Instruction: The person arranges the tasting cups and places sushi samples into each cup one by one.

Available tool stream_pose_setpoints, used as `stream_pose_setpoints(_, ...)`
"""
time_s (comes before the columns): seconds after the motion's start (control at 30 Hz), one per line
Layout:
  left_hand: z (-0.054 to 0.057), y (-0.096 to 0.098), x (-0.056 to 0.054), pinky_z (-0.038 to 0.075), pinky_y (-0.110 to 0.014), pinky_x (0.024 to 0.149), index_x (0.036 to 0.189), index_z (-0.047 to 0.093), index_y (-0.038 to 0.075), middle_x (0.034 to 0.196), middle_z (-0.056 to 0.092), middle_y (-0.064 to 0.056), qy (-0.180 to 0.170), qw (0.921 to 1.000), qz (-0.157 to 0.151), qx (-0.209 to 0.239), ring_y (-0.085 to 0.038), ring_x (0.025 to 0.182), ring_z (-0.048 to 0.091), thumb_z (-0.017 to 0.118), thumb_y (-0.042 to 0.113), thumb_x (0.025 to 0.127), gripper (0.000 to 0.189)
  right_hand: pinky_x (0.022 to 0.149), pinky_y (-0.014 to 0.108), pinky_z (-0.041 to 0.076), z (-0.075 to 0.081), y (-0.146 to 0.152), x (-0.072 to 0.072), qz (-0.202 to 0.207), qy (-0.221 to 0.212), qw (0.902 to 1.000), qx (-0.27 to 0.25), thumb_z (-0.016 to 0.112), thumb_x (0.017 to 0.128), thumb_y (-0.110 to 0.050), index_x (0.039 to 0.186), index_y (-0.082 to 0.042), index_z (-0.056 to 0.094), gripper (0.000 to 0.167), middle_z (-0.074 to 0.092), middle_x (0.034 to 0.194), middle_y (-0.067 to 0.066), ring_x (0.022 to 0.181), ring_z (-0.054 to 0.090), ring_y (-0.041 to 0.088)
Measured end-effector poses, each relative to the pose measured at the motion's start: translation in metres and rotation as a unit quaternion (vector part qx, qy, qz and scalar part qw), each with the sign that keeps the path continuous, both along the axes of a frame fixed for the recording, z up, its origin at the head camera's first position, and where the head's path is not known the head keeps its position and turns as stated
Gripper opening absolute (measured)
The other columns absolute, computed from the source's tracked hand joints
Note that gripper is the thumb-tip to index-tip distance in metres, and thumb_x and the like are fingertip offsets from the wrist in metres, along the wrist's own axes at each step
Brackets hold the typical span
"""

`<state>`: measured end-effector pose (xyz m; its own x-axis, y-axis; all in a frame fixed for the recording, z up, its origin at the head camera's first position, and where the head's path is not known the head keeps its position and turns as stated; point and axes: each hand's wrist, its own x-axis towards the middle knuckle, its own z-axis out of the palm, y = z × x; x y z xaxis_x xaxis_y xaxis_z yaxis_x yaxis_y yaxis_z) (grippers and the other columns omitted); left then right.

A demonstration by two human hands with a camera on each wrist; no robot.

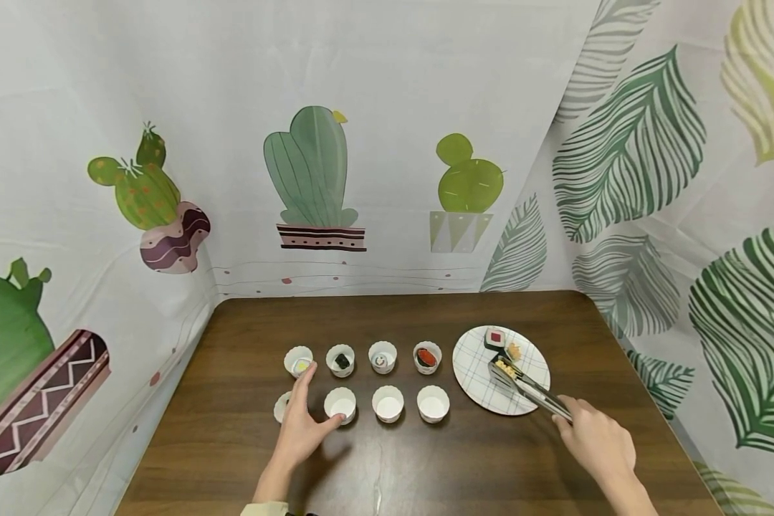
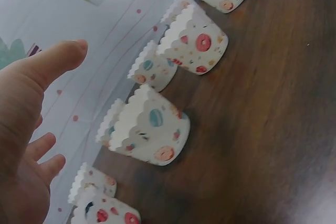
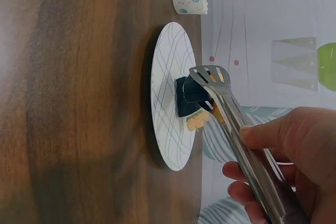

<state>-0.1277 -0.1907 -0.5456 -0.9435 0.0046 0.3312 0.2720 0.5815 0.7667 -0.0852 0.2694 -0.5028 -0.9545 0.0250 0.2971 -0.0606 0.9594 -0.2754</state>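
My right hand point(image 1: 598, 443) grips metal tongs point(image 3: 252, 163) whose slotted tips are around a dark-wrapped sushi piece with yellow topping point(image 1: 504, 368). That piece is at the white patterned plate point(image 1: 471, 373); whether it touches the plate I cannot tell. Beside it on the plate are a sushi roll with a red centre point(image 1: 494, 338) and a small orange-yellow piece point(image 1: 514, 351). My left hand point(image 1: 299, 424), thumb and fingers spread, hovers over the left paper cups, holding nothing. It partly hides the front-left cup point(image 1: 281, 408). Close to its thumb is an empty white cup point(image 1: 340, 403).
White scalloped cups stand in two rows left of the plate. Back-row cups hold small sushi pieces, including a red-topped one point(image 1: 426, 357) and a dark one point(image 1: 342, 360). Two more front cups point(image 1: 388, 404) look empty. A printed cloth point(image 1: 387, 179) hangs behind the brown table point(image 1: 426, 466).
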Motion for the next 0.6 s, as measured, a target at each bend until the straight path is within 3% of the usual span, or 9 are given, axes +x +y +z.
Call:
stream_pose_setpoints(0.13, -0.005, 0.007, 0.000, 0.029, -0.044, 0.103, 0.144, 0.028, 0.025, 0.147, 0.032, -0.003, -0.024, 0.9996, 0.000, 0.011, -0.023, 0.133, 0.031, 0.086, 0.016, 0.060, 0.103, 0.046, 0.050, 0.039, 0.000, -0.004, -0.002, 0.012, 0.025, 0.9996, 0.001, 0.071, 0.071, -0.013, 0.099, -0.001, 0.066, 0.031, 0.065, 0.081, 0.014, 0.055, 0.057, 0.037)
stream_pose_setpoints(0.37, -0.019, 0.013, -0.001, 0.031, -0.046, 0.102, 0.144, 0.030, 0.014, 0.145, 0.035, -0.005, -0.035, 0.9994, -0.001, 0.008, -0.024, 0.131, 0.034, 0.087, 0.021, 0.059, 0.102, 0.047, 0.050, 0.040, 0.003, -0.011, -0.005, 0.021, 0.037, 0.9991, 0.003, 0.072, 0.071, -0.013, 0.098, -0.001, 0.066, 0.030, 0.065, 0.082, 0.014, 0.057, 0.059, 0.037)
stream_pose_setpoints(0.6, -0.034, 0.016, -0.005, 0.033, -0.045, 0.101, 0.142, 0.032, 0.015, 0.139, 0.040, -0.010, -0.042, 0.9990, 0.017, -0.001, -0.024, 0.127, 0.039, 0.087, 0.021, 0.056, 0.102, 0.047, 0.050, 0.041, 0.009, -0.019, -0.008, 0.018, 0.015, 0.9997, 0.002, 0.071, 0.073, -0.016, 0.101, -0.004, 0.066, 0.031, 0.066, 0.086, 0.014, 0.059, 0.060, 0.038)
